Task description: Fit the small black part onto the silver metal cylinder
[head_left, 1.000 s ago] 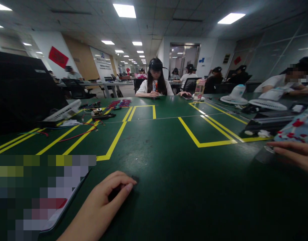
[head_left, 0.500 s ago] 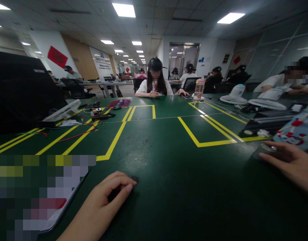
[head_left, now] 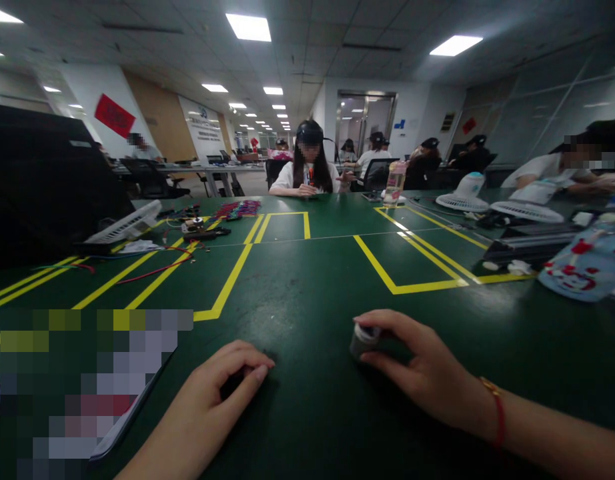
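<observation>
My left hand (head_left: 212,400) rests on the green table (head_left: 307,287) near the front edge, fingers curled over a small dark object (head_left: 235,383) that is mostly hidden. My right hand (head_left: 417,367) lies to its right, thumb and fingers closed round a small grey cylinder (head_left: 362,339) that stands on the table. A red cord circles my right wrist.
A flat device (head_left: 122,420) lies at the front left. Yellow tape boxes (head_left: 412,267) mark the table. Wires and parts (head_left: 197,230) and a white fan (head_left: 125,227) sit at the left; fans (head_left: 467,193) and a patterned pouch (head_left: 582,263) at the right. Other people sit opposite.
My right hand has moved left from the table's right side to the middle front, bringing the small grey cylinder with it. My left hand has stayed put.
</observation>
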A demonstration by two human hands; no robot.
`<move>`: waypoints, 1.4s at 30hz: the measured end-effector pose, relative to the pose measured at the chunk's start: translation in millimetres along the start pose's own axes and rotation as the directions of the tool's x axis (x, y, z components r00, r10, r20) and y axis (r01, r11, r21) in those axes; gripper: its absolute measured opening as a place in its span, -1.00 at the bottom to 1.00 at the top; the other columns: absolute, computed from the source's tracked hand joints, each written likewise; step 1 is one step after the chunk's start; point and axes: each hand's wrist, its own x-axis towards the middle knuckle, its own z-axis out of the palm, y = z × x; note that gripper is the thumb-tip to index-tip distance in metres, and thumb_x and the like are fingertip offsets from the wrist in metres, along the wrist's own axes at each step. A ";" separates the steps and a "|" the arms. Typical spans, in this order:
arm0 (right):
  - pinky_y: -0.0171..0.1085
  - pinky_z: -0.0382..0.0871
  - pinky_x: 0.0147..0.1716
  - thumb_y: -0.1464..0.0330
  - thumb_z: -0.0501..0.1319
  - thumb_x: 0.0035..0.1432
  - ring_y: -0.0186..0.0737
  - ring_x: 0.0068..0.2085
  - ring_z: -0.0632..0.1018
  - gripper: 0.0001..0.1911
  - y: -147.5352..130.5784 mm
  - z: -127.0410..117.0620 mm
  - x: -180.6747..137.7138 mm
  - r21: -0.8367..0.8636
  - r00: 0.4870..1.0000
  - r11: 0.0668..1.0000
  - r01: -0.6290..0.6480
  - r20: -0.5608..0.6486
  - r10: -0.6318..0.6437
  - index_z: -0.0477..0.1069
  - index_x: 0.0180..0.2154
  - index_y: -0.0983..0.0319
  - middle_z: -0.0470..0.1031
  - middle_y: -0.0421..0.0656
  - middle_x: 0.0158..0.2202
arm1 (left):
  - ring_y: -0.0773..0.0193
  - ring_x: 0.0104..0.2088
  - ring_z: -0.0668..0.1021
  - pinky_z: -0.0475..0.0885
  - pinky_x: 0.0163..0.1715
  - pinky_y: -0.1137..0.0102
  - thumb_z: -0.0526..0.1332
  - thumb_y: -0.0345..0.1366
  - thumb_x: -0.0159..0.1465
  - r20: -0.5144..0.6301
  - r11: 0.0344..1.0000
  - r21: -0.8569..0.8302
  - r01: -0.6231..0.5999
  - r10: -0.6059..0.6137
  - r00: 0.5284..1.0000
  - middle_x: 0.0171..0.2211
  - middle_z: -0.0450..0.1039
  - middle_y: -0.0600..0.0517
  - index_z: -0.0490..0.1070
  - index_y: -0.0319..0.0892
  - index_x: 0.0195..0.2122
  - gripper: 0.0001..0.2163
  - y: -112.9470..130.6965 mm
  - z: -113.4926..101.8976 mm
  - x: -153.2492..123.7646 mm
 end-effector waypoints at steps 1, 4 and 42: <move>-0.29 0.41 -0.01 0.29 0.22 0.14 -0.34 -0.06 0.46 -0.61 -10.2 10.7 6.6 0.052 0.999 0.998 0.030 0.031 -0.032 0.31 0.03 0.11 0.40 -0.18 -0.04 | 0.15 -0.18 0.56 0.47 -0.16 0.32 0.11 -0.23 0.32 -0.001 1.000 0.004 -0.002 0.002 1.000 -0.23 0.54 0.08 0.52 0.01 -0.27 -0.82 -0.2 -0.3 -0.3; -0.30 0.42 -0.05 0.35 0.21 0.13 -0.35 -0.09 0.46 -0.65 -23.6 29.6 18.0 0.161 0.994 0.986 0.045 0.096 -0.061 0.33 -0.02 0.13 0.41 -0.18 -0.06 | 0.15 -0.20 0.56 0.47 -0.17 0.30 0.11 -0.24 0.32 -0.010 1.000 0.026 0.002 -0.002 1.000 -0.23 0.55 0.07 0.52 0.00 -0.24 -0.82 -0.5 -0.1 -0.1; -0.38 0.37 -0.05 0.41 0.22 0.05 -0.44 -0.09 0.44 -0.54 -16.9 32.3 12.8 0.204 0.996 0.977 -0.066 0.078 0.051 0.25 0.02 0.12 0.39 -0.26 -0.05 | 0.11 -0.18 0.50 0.36 -0.15 0.26 0.34 -0.35 0.16 0.093 0.987 0.052 -0.151 0.146 0.985 -0.28 0.52 0.06 0.62 0.03 -0.34 -0.89 27.2 35.1 45.0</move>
